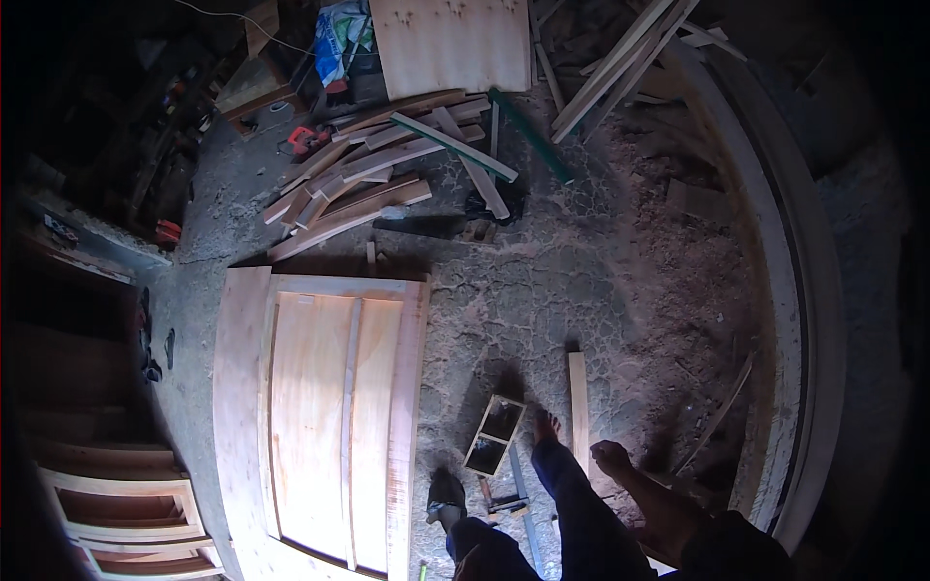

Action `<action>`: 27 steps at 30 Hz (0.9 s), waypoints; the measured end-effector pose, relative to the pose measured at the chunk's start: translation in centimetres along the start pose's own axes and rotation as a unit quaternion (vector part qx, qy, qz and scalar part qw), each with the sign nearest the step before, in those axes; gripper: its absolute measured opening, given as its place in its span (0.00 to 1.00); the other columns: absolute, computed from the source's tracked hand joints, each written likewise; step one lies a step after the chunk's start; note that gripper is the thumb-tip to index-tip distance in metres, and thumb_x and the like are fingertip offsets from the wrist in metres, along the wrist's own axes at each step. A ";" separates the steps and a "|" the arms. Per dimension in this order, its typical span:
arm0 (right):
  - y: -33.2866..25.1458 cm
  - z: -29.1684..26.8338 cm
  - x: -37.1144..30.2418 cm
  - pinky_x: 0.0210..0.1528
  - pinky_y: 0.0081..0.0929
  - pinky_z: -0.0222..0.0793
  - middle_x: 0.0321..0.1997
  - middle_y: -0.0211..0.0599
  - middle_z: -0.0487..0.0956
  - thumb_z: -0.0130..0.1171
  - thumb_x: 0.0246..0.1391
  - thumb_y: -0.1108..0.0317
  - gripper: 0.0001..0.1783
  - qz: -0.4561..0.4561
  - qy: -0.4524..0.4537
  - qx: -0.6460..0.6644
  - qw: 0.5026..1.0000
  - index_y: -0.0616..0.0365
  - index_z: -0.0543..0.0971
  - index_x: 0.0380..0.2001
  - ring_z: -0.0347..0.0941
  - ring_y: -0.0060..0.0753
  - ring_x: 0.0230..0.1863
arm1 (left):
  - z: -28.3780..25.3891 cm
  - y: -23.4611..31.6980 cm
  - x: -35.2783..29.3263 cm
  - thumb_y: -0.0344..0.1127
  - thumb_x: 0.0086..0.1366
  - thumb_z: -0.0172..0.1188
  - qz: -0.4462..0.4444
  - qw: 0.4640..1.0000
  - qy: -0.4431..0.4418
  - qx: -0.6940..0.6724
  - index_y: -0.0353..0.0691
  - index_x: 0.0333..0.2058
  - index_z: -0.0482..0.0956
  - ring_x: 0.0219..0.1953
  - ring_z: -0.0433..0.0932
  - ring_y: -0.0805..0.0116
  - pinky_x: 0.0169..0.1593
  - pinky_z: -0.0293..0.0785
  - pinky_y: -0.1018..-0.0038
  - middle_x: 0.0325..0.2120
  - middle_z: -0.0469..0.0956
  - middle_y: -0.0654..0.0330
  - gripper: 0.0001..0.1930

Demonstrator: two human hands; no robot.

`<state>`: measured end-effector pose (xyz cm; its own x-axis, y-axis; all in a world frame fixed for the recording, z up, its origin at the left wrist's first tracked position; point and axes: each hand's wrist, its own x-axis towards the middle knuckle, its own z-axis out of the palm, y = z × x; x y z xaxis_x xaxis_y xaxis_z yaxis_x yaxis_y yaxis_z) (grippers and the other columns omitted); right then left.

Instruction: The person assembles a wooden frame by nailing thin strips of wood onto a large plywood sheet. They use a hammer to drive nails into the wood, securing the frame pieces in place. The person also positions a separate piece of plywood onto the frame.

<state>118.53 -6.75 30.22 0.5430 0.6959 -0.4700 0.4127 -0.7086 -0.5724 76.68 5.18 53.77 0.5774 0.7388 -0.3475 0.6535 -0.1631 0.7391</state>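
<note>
My right hand (610,458) is curled closed at the lower right, above the floor and beside a pale wooden batten (579,402). Its palm side is hidden, so anything inside the fingers does not show. My left hand does not appear. Between my feet and the large panel lies a small wooden frame (495,435) with two compartments. A long grey metal bar with a crosspiece, like a bar clamp (528,528), rests just below it. My bare right foot (547,427) is near the frame's right side.
A large framed wooden panel (329,407) lies at the left. Farther off are piled boards (378,160), a red power tool (305,141), a plywood sheet (455,44) and leaning strips (620,68). A slatted wooden piece (126,504) stands at the lower left. Sawdust (678,290) covers the right floor.
</note>
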 end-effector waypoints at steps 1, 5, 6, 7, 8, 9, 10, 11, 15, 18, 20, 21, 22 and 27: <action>-1.8 -2.1 2.7 0.41 0.42 0.76 0.34 0.47 0.84 0.54 0.59 0.53 0.20 0.009 0.009 -0.030 0.999 0.59 0.83 0.32 0.81 0.49 0.36 | -2.1 6.1 5.1 0.34 0.72 0.53 -0.063 0.996 0.027 -0.054 0.41 0.59 0.74 0.57 0.76 0.56 0.57 0.75 0.68 0.57 0.75 0.48 0.18; -6.3 -9.3 15.6 0.50 0.48 0.75 0.42 0.50 0.83 0.53 0.60 0.52 0.20 0.025 -0.051 -0.057 0.997 0.56 0.84 0.37 0.79 0.58 0.47 | -2.5 12.4 15.6 0.35 0.71 0.56 -0.127 0.985 -0.015 -0.114 0.42 0.60 0.72 0.59 0.74 0.57 0.60 0.73 0.63 0.56 0.75 0.49 0.20; -7.3 -10.4 19.4 0.50 0.47 0.75 0.42 0.50 0.84 0.53 0.60 0.52 0.20 0.007 -0.030 -0.055 0.998 0.57 0.84 0.36 0.79 0.57 0.47 | -2.6 13.5 18.3 0.36 0.71 0.56 -0.124 0.984 -0.017 -0.123 0.42 0.60 0.72 0.59 0.74 0.57 0.60 0.73 0.63 0.56 0.75 0.49 0.20; -8.1 -10.8 23.4 0.49 0.46 0.75 0.41 0.49 0.84 0.53 0.59 0.53 0.19 -0.011 -0.009 -0.052 0.999 0.57 0.84 0.36 0.80 0.55 0.46 | -2.9 14.5 21.4 0.36 0.71 0.56 -0.118 0.985 -0.015 -0.126 0.43 0.61 0.72 0.59 0.74 0.57 0.60 0.73 0.63 0.56 0.75 0.49 0.20; -9.1 -11.2 27.6 0.49 0.46 0.75 0.41 0.49 0.84 0.54 0.58 0.53 0.19 -0.028 0.010 -0.048 0.998 0.57 0.84 0.36 0.80 0.54 0.46 | -3.1 15.1 24.4 0.36 0.71 0.56 -0.114 0.985 -0.012 -0.126 0.43 0.61 0.72 0.59 0.74 0.57 0.60 0.73 0.63 0.56 0.75 0.49 0.21; -10.4 -11.5 32.1 0.51 0.45 0.75 0.44 0.49 0.83 0.53 0.59 0.54 0.19 -0.035 0.003 -0.047 0.998 0.57 0.84 0.37 0.80 0.54 0.48 | -3.1 15.7 27.5 0.36 0.71 0.56 -0.109 0.986 -0.009 -0.124 0.43 0.61 0.72 0.59 0.74 0.57 0.60 0.73 0.63 0.56 0.75 0.49 0.21; -13.8 -12.1 36.3 0.52 0.45 0.75 0.45 0.50 0.83 0.54 0.59 0.54 0.19 -0.020 -0.022 -0.032 0.999 0.57 0.83 0.40 0.79 0.53 0.49 | -3.2 16.0 30.6 0.36 0.71 0.56 -0.113 0.986 0.000 -0.119 0.43 0.61 0.72 0.59 0.74 0.57 0.60 0.73 0.63 0.56 0.75 0.49 0.21; -15.9 -12.2 40.7 0.53 0.44 0.75 0.45 0.50 0.83 0.55 0.59 0.53 0.20 -0.027 -0.021 -0.036 0.999 0.57 0.82 0.44 0.79 0.53 0.50 | -3.1 16.3 33.9 0.36 0.71 0.56 -0.110 0.987 0.005 -0.116 0.43 0.61 0.72 0.59 0.74 0.57 0.60 0.73 0.63 0.56 0.75 0.49 0.21; -23.4 -10.7 58.9 0.54 0.46 0.74 0.47 0.53 0.83 0.59 0.57 0.48 0.35 -0.011 -0.002 -0.061 0.998 0.58 0.69 0.62 0.79 0.55 0.51 | -2.2 15.3 50.1 0.37 0.70 0.56 -0.104 0.990 0.027 -0.097 0.43 0.61 0.72 0.60 0.74 0.56 0.60 0.72 0.62 0.56 0.75 0.50 0.21; -28.3 -8.2 72.9 0.52 0.52 0.73 0.50 0.60 0.79 0.63 0.54 0.41 0.51 0.010 0.005 -0.135 0.991 0.57 0.53 0.71 0.78 0.61 0.50 | -0.8 13.2 64.9 0.37 0.70 0.56 -0.089 0.992 0.050 -0.072 0.43 0.61 0.71 0.60 0.74 0.56 0.60 0.72 0.62 0.56 0.75 0.50 0.22; -28.4 -6.8 80.0 0.50 0.51 0.74 0.53 0.61 0.76 0.72 0.47 0.47 0.53 -0.008 0.089 -0.130 0.987 0.54 0.54 0.68 0.77 0.63 0.51 | 0.3 11.7 74.1 0.37 0.70 0.56 -0.085 0.993 0.049 -0.064 0.43 0.61 0.71 0.60 0.74 0.56 0.60 0.72 0.62 0.56 0.75 0.50 0.22; -29.3 -6.2 82.7 0.53 0.49 0.73 0.56 0.60 0.74 0.73 0.45 0.48 0.55 -0.009 0.091 -0.148 0.985 0.54 0.54 0.69 0.76 0.61 0.53 | 0.8 10.9 78.2 0.37 0.70 0.56 -0.085 0.993 0.053 -0.058 0.43 0.61 0.71 0.60 0.74 0.56 0.60 0.72 0.62 0.56 0.75 0.50 0.22; -29.7 -5.9 84.7 0.56 0.48 0.71 0.58 0.58 0.73 0.75 0.43 0.49 0.56 -0.020 0.106 -0.165 0.980 0.55 0.54 0.69 0.74 0.60 0.56 | 1.3 10.1 81.9 0.37 0.70 0.56 -0.084 0.993 0.054 -0.056 0.44 0.61 0.71 0.60 0.74 0.56 0.60 0.72 0.62 0.56 0.75 0.50 0.22; -29.8 -3.2 92.7 0.64 0.47 0.65 0.64 0.55 0.68 0.78 0.38 0.53 0.58 -0.049 0.158 -0.219 0.962 0.57 0.56 0.69 0.66 0.58 0.65 | 2.3 7.6 93.3 0.38 0.70 0.56 -0.096 0.992 0.061 -0.048 0.44 0.62 0.71 0.60 0.73 0.56 0.61 0.72 0.61 0.57 0.75 0.51 0.22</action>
<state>158.94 78.47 5.87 0.6519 0.7409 -0.1616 0.7043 -0.6706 -0.2329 136.66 71.39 25.61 0.3798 0.8245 -0.4195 0.6923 0.0474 0.7200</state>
